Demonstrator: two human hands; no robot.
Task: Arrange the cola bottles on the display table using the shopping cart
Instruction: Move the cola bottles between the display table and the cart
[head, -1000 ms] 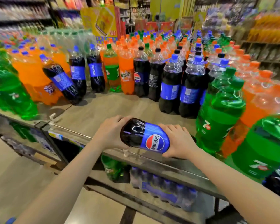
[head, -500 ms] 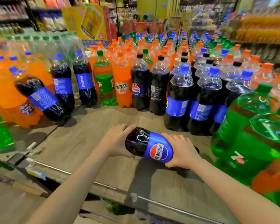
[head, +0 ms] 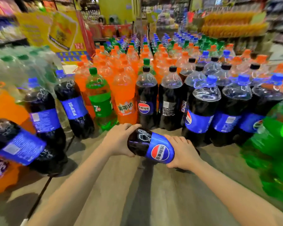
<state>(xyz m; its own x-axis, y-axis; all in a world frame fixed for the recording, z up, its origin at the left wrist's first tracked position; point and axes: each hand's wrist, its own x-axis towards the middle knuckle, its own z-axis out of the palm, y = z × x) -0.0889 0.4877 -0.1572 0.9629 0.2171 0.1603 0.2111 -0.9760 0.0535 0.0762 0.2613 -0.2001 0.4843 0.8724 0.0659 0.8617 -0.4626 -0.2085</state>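
A large cola bottle [head: 151, 148] with a blue label lies on its side in the air over the display table [head: 153, 193]. My left hand [head: 119, 141] grips its dark base end. My right hand [head: 181, 152] grips it at the label, toward the neck, which is hidden behind that hand. Just beyond stands a row of upright cola bottles [head: 199, 110] with blue and black caps. No shopping cart shows in this view.
Orange soda bottles [head: 124, 97] and a green bottle [head: 100, 101] stand behind the cola row. More cola bottles [head: 42, 115] lean at the left, green bottles [head: 274, 144] crowd the right. Bare wooden tabletop lies under my forearms. Store shelves fill the blurred background.
I have moved forward over the table. Both hands carried the bottle away from the table's front edge toward the row of upright bottles. The grip is unchanged.
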